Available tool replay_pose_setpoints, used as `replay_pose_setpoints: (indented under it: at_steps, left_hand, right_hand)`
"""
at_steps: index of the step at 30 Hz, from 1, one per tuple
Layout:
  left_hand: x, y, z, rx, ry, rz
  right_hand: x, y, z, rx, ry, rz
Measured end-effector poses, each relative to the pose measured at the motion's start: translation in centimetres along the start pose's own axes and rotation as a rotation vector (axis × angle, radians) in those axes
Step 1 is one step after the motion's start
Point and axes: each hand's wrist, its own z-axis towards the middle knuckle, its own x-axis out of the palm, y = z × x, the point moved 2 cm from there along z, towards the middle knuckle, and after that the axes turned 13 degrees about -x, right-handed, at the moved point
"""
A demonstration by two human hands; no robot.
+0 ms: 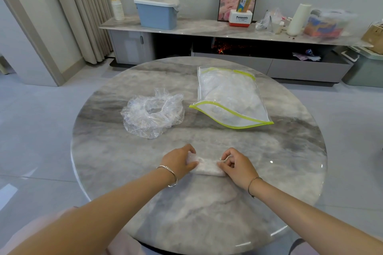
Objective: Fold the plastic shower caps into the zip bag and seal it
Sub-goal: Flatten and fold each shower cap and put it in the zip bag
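While left hand (179, 161) and right hand (238, 166) pinch a folded cap (207, 167), loose caps (152, 113) wait far left; the part-filled zip bag (230, 97) gapes unsealed.

Head cam, wide-angle, facing fwd & down, table (124, 161) close below

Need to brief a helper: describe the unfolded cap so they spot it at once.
On the round marble table, look left of the zip bag. The loose cap lies there: a puffy, crumpled clear ring, unlike the flat folded cap gripped between the left hand and right hand.
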Motion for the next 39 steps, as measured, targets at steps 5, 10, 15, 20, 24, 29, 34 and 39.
replay_pose_setpoints:
  at_steps: [5,10,15,20,24,29,34,39]
  left_hand:
    - [-0.6,-1.0,-0.5,0.5,-0.198,0.235]
    - [0.4,-0.1,-0.3,0.705,-0.147,0.451]
    - [0.2,0.6,-1.0,0.655,-0.114,0.513]
    - [-0.5,-0.1,-1.9,0.368,0.001,0.42]
    - [-1.1,-0.4,-1.2,0.237,0.18,0.236]
    - [-1.1,-0.2,-1.5,0.284,0.161,0.313]
    - [-0.8,-0.2,-1.4,0.352,0.128,0.409]
    - [-0.9,0.3,-0.7,0.355,0.1,0.268]
  right_hand:
    - [0.0,0.3,-0.1,-0.005,0.006,-0.064]
    - [-0.2,0.6,-0.2,-0.019,0.015,-0.166]
    - [-1.2,1.5,-0.2,-0.293,-0.006,-0.424]
    - [-0.8,2.7,-0.8,-0.658,0.021,-0.543]
    - [0.4,2.3,-1.9,-0.811,0.183,-0.615]
    - [1.0,2.4,-1.7,-0.904,0.122,-0.693]
    - [1.0,2.1,-0.8,-0.884,0.086,-0.717]
    - [1.3,2.1,-0.4,-0.788,0.098,-0.624]
